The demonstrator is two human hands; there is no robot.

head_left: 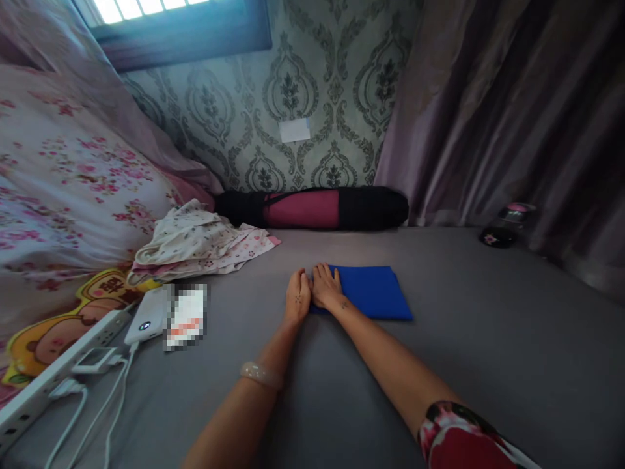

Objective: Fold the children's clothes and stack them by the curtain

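A flat blue rectangle, which looks like folded cloth, lies on the grey bed surface ahead of me. My right hand rests palm down on its left part, fingers stretched and slightly apart. Against its left edge stands my left hand, turned on its side with the fingers extended close together. The two hands almost touch, and they cover the blue piece's left end. A pale bangle circles my left wrist.
At the left lie a white power strip with cables, a white power bank and a blurred-out packet. Crumpled patterned fabric sits behind them. A black-and-pink roll bag lies along the wall. A dark, pink-topped container stands right.
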